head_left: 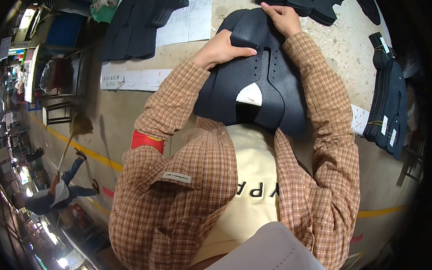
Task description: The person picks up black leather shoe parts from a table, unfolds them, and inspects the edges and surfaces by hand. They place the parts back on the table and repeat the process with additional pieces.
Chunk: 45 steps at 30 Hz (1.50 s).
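Note:
Between my hands is a black leather shoe upper piece [273, 84], pebbled, with rows of punched holes and a slit down its middle. It overhangs the table's near edge toward my body. My left hand [224, 50] grips its left side, thumb lying on top near the holes and the other fingers hidden beneath. At the far edge, my right hand [282, 19] pinches the leather between thumb and fingers. A white patch shows through a gap in the piece's lower middle.
Black cut pieces lie stacked at the table's left [133, 26], far side [303, 2] and right [389, 96], the right ones tied with yellow bands. Papers [188, 19] lie beside the left stack. A green bag [105, 2] sits far left. A person with a broom [64, 190] is on the floor at left.

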Tool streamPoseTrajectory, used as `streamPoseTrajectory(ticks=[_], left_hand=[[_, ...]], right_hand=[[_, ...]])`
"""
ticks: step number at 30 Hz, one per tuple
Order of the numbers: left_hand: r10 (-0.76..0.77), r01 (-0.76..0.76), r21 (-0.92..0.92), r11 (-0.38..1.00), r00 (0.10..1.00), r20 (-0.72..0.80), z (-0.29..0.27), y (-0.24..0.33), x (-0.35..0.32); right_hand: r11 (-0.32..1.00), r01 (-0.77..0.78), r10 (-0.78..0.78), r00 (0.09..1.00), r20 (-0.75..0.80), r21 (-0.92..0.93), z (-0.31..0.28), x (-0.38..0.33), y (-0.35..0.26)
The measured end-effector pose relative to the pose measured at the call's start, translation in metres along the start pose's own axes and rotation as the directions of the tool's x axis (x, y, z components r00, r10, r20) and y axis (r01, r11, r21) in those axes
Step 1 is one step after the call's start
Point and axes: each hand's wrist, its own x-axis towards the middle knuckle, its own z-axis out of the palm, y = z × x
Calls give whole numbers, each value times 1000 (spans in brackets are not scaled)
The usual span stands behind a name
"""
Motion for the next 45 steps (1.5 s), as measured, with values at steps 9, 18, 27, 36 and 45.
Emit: streamPoseTrajectory(ticks=[9, 18, 27, 36, 45], left_hand=[[-138, 147, 151, 977, 988, -73, 17, 5, -67], [-25, 22, 93, 995, 999, 34, 31, -2, -115], [-170, 172, -96, 980, 985, 20, 44, -21, -159], [-190, 78, 291, 954, 906, 379, -4, 23, -167], [112, -99, 561, 822, 994, 12, -59, 92, -49]], right_hand=[[994, -85, 89, 995, -54, 71, -3, -6, -15], [990, -88, 91, 995, -32, 107, 1, 1, -9], [977, -139, 141, 990, 0, 164, 1, 4, -4], [963, 39, -111, 958, 264, 266, -18, 8, 12], [868, -122, -56, 939, 339, 481, -74, -32, 11]])
